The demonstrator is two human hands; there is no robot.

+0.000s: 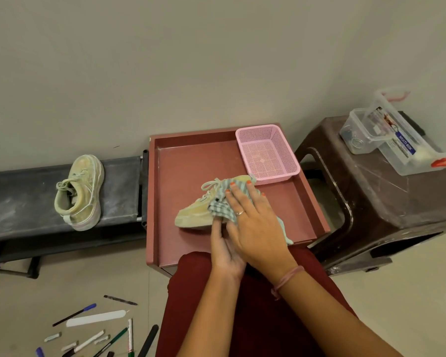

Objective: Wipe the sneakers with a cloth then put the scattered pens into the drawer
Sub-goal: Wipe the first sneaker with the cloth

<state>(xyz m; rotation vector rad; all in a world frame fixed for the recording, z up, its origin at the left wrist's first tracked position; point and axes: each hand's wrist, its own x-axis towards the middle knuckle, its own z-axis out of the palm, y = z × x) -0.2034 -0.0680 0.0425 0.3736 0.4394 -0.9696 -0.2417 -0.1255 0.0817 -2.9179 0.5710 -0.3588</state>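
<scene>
Pale tiled floor runs under a plain wall, and the scene reads from the dark bench at the far left, where 1 sneaker lies on its side, well apart from the work. Below it, the pens are scattered on the floor near the person's knee, none of them gathered yet, so the second half of the task looks untouched. Next comes the open reddish drawer, holding the other sneaker on its side and a pink basket in the far right corner. The left hand lies low at the sole's edge, fingers curled round the shoe to brace it, though the right hand partly covers it. The right hand lies flat across the checked cloth, fingers spread and straight, pressing it onto the upper with the wrist angled in from the right. The likely trouble is that the shoe skids across the smooth drawer floor under a hard stroke and knocks the basket just beside it, that the loose lace snags in the cloth, or that the bench sneaker gets skipped. At the far right a brown stool carries clear plastic boxes.
</scene>
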